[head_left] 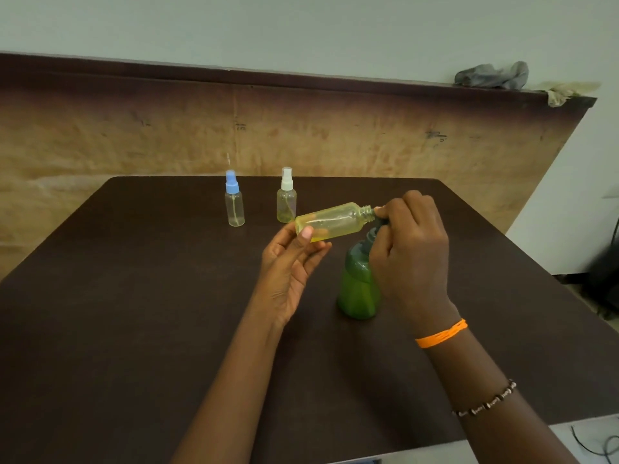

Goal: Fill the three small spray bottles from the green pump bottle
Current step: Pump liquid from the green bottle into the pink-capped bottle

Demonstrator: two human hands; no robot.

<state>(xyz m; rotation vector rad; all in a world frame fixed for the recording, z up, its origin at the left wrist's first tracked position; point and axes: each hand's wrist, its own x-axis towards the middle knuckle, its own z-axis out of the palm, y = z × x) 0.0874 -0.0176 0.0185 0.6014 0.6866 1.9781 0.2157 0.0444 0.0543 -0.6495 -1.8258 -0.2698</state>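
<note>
My left hand (pixel 291 262) holds an uncapped yellowish small bottle (pixel 335 222) almost on its side, its threaded neck pointing right at the dark pump head (pixel 376 226) of the green pump bottle (pixel 358 289). My right hand (pixel 412 249) grips the pump head from above and hides most of it. The green bottle stands upright on the dark table (pixel 134 313). Two more small spray bottles stand upright farther back: one clear with a blue cap (pixel 233 200), one yellowish with a white cap (pixel 286 197). The held bottle's own cap is not in sight.
A brown board (pixel 301 135) leans behind the table's far edge, with crumpled cloths (pixel 492 77) on its top right end. Cables (pixel 596 443) lie on the floor at the lower right, and the table's right edge runs close to my right forearm.
</note>
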